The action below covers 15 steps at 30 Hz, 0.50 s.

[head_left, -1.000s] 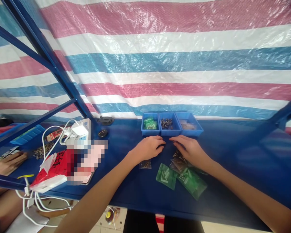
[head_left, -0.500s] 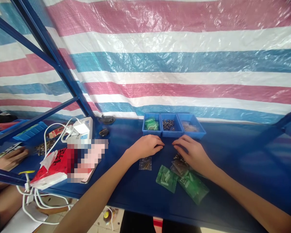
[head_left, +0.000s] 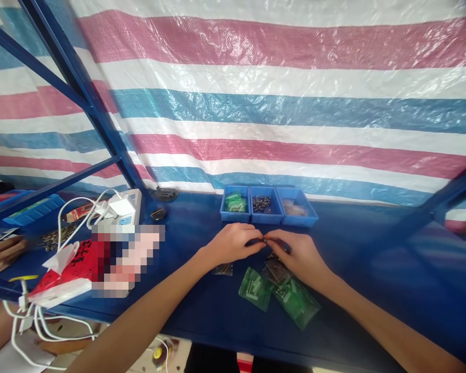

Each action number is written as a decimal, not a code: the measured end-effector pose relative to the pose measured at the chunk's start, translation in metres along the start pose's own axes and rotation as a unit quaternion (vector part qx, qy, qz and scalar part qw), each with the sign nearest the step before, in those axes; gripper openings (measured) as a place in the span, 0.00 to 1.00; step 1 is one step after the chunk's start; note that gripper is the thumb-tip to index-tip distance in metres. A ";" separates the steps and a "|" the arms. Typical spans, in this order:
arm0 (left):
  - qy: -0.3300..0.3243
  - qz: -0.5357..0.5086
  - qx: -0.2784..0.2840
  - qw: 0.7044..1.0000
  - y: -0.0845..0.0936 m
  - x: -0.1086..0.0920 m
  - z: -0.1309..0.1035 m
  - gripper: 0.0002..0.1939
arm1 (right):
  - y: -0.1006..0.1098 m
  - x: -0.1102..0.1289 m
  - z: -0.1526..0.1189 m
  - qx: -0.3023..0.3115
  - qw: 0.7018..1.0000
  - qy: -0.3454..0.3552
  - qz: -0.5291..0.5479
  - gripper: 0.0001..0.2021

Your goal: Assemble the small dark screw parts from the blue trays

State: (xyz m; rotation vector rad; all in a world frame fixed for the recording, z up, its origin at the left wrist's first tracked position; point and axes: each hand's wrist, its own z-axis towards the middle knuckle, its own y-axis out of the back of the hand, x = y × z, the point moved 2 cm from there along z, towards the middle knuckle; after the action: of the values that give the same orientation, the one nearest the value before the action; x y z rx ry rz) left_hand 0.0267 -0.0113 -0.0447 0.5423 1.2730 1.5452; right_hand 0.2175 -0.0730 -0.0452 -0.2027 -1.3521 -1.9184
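My left hand [head_left: 236, 243] and my right hand [head_left: 295, 251] meet fingertip to fingertip over the blue table. Both are pinched closed around something too small to make out. Below my left hand lies a small clear bag [head_left: 223, 269] with thin metal pieces. A green bag [head_left: 255, 289] and another green bag [head_left: 298, 303], each with pale pieces inside, rest nearer the front edge. Partly under my right hand is a clear bag of dark parts [head_left: 276, 272]. Behind the hands stand three blue bins: one with green packets [head_left: 235, 202], one with small metal parts [head_left: 261, 204], one with clear bags [head_left: 294, 208].
At the left are a white power strip [head_left: 130, 210] with cables, a red bag [head_left: 68, 269], a black round object [head_left: 158, 213] and a blue metal frame [head_left: 85, 103]. Another person's hand [head_left: 3, 254] is at the far left. A striped sheet [head_left: 279, 119] hangs behind the table.
My hands have come together and their fingertips now meet; before, they were apart. The camera view has shifted slightly, moving the table items left in the picture.
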 end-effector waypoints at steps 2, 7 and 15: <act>-0.003 0.003 -0.004 1.000 0.000 -0.001 0.000 0.14 | 0.000 -0.001 0.000 0.008 1.000 -0.002 -0.002 0.09; -0.001 0.024 -0.006 1.000 -0.002 -0.002 0.000 0.14 | 0.000 -0.001 -0.001 0.021 1.000 -0.002 0.011 0.08; -0.007 0.026 0.009 1.000 -0.002 -0.003 0.001 0.14 | -0.001 -0.003 -0.002 0.032 0.999 0.021 -0.005 0.10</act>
State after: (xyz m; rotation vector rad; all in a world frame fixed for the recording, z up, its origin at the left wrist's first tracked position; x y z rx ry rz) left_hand 0.0294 -0.0134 -0.0451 0.6014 1.2724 1.5719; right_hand 0.2198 -0.0733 -0.0483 -0.1242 -1.3867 -1.8755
